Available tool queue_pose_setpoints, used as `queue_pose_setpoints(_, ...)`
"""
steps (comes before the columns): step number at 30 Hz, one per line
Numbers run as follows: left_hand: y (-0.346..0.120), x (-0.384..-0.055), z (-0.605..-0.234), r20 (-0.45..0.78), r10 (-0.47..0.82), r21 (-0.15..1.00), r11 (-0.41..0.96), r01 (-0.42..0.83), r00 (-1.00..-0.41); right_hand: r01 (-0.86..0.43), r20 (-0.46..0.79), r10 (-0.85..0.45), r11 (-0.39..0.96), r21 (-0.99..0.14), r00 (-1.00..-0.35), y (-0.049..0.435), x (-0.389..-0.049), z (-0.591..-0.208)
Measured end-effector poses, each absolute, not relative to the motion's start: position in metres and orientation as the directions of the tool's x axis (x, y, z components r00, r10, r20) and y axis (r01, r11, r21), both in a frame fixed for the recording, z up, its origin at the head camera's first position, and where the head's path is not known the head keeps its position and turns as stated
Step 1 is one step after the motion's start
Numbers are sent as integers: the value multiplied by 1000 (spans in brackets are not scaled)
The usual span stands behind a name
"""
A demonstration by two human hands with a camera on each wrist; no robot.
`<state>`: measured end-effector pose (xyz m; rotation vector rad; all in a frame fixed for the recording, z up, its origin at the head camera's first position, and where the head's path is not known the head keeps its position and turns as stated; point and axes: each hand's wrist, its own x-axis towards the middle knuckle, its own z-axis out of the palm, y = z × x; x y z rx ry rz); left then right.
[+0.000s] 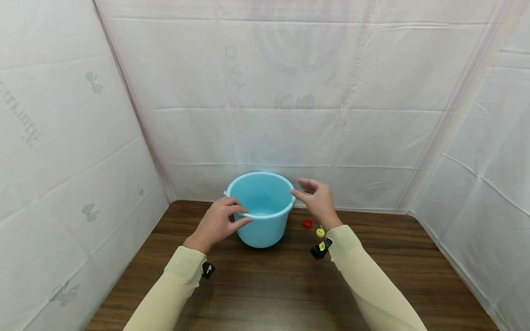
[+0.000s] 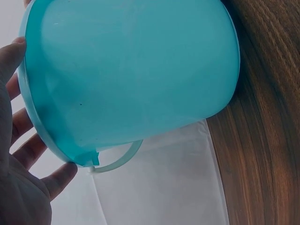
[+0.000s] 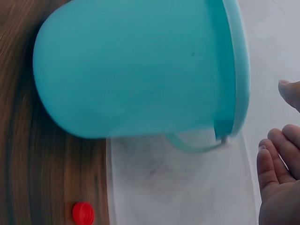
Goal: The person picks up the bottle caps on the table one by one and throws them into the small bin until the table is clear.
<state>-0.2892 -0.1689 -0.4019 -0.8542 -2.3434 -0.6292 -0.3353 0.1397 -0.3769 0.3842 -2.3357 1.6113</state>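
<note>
A light blue plastic bucket (image 1: pixel 265 232) stands upright on the wooden table. My left hand (image 1: pixel 217 220) grips its near left rim, fingers over the edge and thumb on the outside. In the left wrist view, the fingers of my left hand (image 2: pixel 23 154) lie along the rim. My right hand (image 1: pixel 318 198) hovers beside the right rim, fingers loosely bent and nothing between them. The right wrist view shows this hand (image 3: pixel 283 173) apart from the bucket (image 3: pixel 131 70). Below it on the table lie a red bottle cap (image 1: pixel 308 223) and a yellow cap (image 1: pixel 320 232).
The brown wood-grain table (image 1: pixel 265 294) carries the bucket and caps. White sheeting (image 1: pixel 265 92) hangs behind and on both sides. The bucket's handle (image 2: pixel 124 159) hangs down on its far side. Black camera mounts sit on both wrists.
</note>
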Motion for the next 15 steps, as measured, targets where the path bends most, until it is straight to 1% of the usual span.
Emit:
queue_pose_setpoints(8,-169,-290,-403,638,427,236,684,690,-641,-343,371,-10,406,-847,-929,164,-335,-396)
queue_pose_setpoints(15,-169,-290,-402,637,421,234,692,683,-646,-317,357,18,422,-849,-934,182,-335,-413)
